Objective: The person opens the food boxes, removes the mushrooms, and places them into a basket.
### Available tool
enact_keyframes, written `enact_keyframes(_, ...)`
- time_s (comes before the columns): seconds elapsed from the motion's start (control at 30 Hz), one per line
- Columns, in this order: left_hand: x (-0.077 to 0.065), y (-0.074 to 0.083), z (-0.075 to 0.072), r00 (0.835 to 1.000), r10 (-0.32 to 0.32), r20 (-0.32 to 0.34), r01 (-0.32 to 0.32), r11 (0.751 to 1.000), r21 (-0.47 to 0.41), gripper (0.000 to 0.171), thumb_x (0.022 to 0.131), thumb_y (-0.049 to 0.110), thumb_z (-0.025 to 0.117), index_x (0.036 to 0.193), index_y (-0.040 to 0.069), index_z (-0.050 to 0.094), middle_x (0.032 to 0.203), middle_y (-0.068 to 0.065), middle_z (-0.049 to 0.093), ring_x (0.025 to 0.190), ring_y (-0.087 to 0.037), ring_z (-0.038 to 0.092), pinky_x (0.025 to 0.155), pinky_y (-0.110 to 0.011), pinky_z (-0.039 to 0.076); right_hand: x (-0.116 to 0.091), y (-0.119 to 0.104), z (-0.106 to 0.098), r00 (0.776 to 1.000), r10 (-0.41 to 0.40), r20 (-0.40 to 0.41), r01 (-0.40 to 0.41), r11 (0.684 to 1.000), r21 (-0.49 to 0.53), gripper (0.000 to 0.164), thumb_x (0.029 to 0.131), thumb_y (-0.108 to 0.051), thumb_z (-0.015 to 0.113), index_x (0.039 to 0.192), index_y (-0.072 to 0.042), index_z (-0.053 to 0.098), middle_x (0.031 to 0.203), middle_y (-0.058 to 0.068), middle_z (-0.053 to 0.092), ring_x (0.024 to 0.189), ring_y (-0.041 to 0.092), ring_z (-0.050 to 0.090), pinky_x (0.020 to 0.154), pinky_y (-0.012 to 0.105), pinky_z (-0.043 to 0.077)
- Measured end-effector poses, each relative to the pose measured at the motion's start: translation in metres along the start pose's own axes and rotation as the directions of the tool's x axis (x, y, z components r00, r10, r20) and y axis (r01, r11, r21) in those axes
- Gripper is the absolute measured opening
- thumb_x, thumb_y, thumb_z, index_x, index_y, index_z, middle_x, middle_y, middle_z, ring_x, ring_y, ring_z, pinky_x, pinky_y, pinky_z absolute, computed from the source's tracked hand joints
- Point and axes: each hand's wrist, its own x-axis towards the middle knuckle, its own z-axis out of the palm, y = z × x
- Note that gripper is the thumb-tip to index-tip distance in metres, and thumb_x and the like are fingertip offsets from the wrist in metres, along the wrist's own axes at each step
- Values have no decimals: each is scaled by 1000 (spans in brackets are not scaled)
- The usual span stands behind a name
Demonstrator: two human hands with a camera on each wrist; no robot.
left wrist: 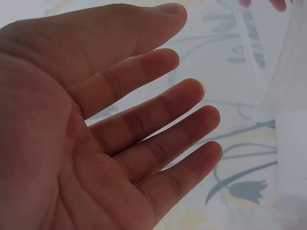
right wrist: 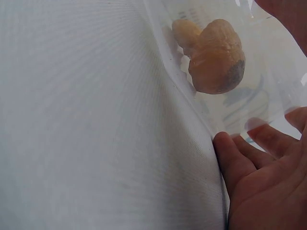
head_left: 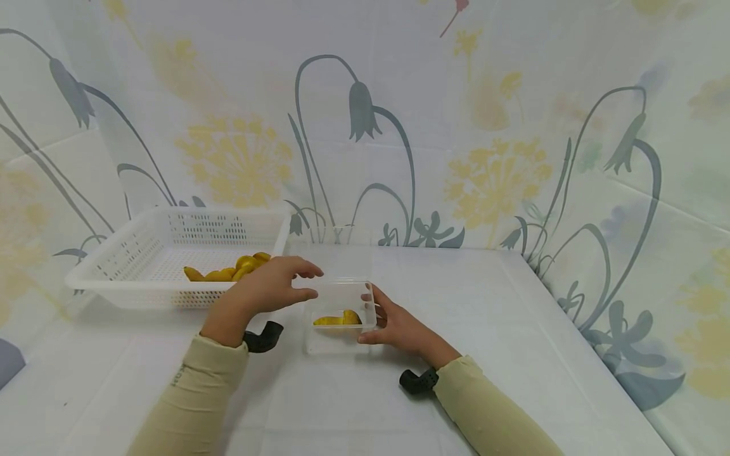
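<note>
A clear plastic container (head_left: 338, 342) stands on the white-covered table in the head view. Inside it lies a lumpy yellow piece (head_left: 350, 318); the right wrist view shows this piece (right wrist: 216, 60) as tan and knobbly, with a dark patch, and its kind is unclear. My right hand (head_left: 402, 326) holds the container's right side, thumb at the front corner and fingers along the wall. Just left of the container, my left hand (head_left: 268, 288) hovers with nothing in it. In the left wrist view its palm (left wrist: 96, 143) shows, fingers extended and slightly apart.
At the back left stands a white perforated basket (head_left: 165, 286) with several similar yellow pieces (head_left: 219, 275) in its near right part. A flower-printed sheet (head_left: 422, 158) hangs behind the table. Something purplish-grey (head_left: 8, 361) shows at the left edge.
</note>
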Motion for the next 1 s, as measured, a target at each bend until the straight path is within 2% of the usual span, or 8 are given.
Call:
enact_keyframes(0.3, 9, 11, 14, 999, 8, 36, -7, 1000, -18, 39, 90, 29, 68, 127, 17, 63, 123, -5, 64, 115, -24, 58, 97, -44, 51, -1, 0, -1, 1000, 7, 0, -7, 1000, 9, 109, 79, -36, 80, 156, -33, 4, 157, -5, 30, 143, 22, 37, 114, 47, 35)
enact_keyframes(0.53, 12, 17, 22, 996, 57, 62, -55, 998, -22, 37, 90, 25, 68, 125, 14, 64, 119, -4, 65, 112, -24, 60, 96, -43, 51, 0, 0, -1, 1000, -5, 8, 5, 1000, 9, 108, 80, -33, 80, 156, -33, 3, 158, -4, 29, 142, 22, 38, 114, 46, 35)
enact_keyframes(0.77, 21, 18, 32, 991, 59, 122, -57, 998, -17, 36, 90, 25, 69, 125, 15, 64, 119, -3, 67, 113, -24, 60, 98, -42, 50, -2, -3, 0, 1000, -3, 5, 3, 1000, 19, 110, 79, -31, 80, 157, -31, 3, 158, -3, 29, 142, 23, 38, 113, 46, 36)
enact_keyframes(1.0, 31, 21, 37, 980, 77, 182, -74, 997, -26, 35, 91, 21, 67, 125, 14, 64, 123, -7, 66, 114, -26, 60, 98, -43, 50, -1, 0, -1, 1000, 0, 8, 0, 1000, 8, 108, 80, -34, 80, 155, -39, 3, 158, -5, 29, 142, 20, 38, 113, 46, 37)
